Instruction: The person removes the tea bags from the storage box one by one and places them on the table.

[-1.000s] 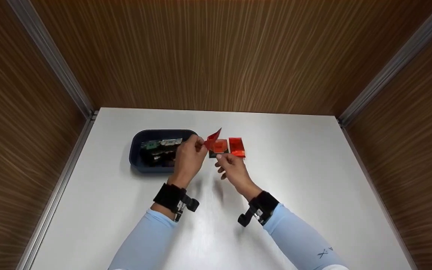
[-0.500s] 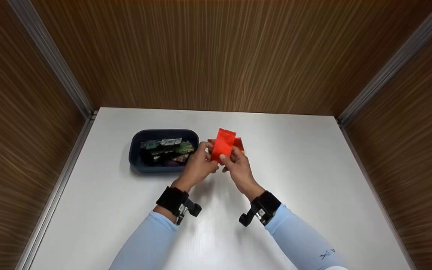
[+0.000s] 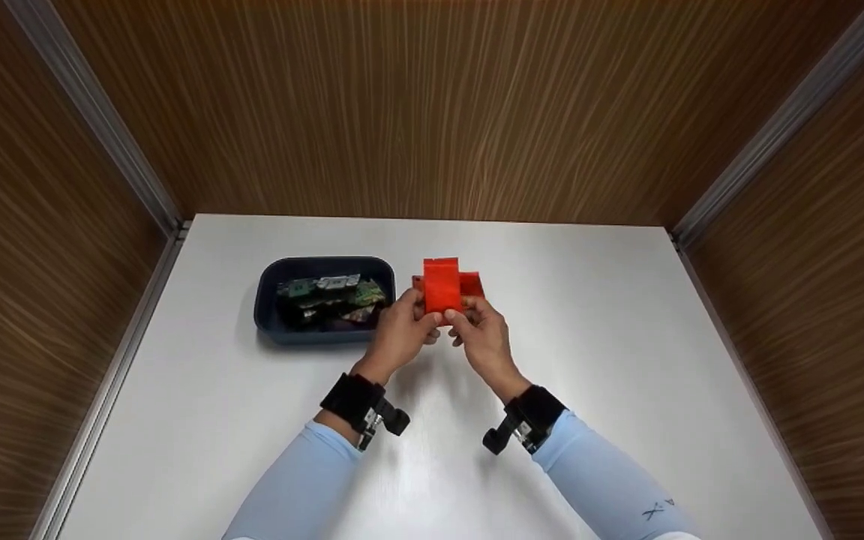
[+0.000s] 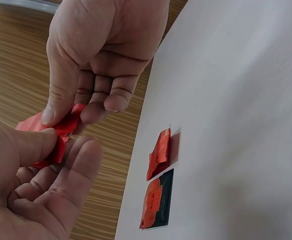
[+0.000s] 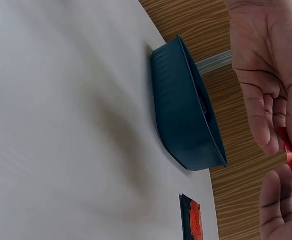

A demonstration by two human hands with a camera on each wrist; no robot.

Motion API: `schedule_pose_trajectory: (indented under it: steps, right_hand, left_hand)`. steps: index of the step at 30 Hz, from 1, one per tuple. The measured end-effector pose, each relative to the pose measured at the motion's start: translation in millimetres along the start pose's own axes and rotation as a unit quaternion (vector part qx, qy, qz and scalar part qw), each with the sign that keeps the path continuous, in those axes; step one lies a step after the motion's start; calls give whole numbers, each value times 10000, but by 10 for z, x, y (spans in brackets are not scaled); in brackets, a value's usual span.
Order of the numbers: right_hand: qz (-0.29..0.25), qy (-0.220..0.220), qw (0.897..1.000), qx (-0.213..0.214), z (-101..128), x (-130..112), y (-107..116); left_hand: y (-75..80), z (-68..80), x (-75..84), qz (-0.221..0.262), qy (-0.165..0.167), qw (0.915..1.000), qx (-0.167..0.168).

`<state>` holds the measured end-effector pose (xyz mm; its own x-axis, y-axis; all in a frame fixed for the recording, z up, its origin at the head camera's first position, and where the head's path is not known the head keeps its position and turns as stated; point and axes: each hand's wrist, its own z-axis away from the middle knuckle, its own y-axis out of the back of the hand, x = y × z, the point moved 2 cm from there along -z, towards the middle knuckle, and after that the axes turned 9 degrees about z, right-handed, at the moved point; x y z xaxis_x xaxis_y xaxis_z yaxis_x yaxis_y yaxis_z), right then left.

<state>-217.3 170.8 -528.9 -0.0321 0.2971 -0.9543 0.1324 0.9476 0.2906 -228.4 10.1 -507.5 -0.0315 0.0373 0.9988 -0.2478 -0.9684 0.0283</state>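
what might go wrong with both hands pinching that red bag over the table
The thin red plastic bag is pinched only at its lower edge by the left hand and right hand, so it may slip or tear. If it drops, it could land on the red pieces lying on the white table.

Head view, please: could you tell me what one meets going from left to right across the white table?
Dark blue tray holding small circuit boards → left hand → red bag pinched by both hands → right hand.
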Motion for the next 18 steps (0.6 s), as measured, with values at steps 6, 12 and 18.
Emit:
schedule_pose_trajectory:
  steps: [6,12,18]
  right_hand:
    - [13,-102,9997,205,13,63,16]
    - [624,176,9967,487,23,95,22]
    - [1713,1290,9731,844,67,108,12]
  left_hand:
    - [-62,-5,-53,200,85,9996,168]
    - [-82,-4,-93,-682,47,9963,518]
    - [-151,20,-71,-763,49,9971,-18]
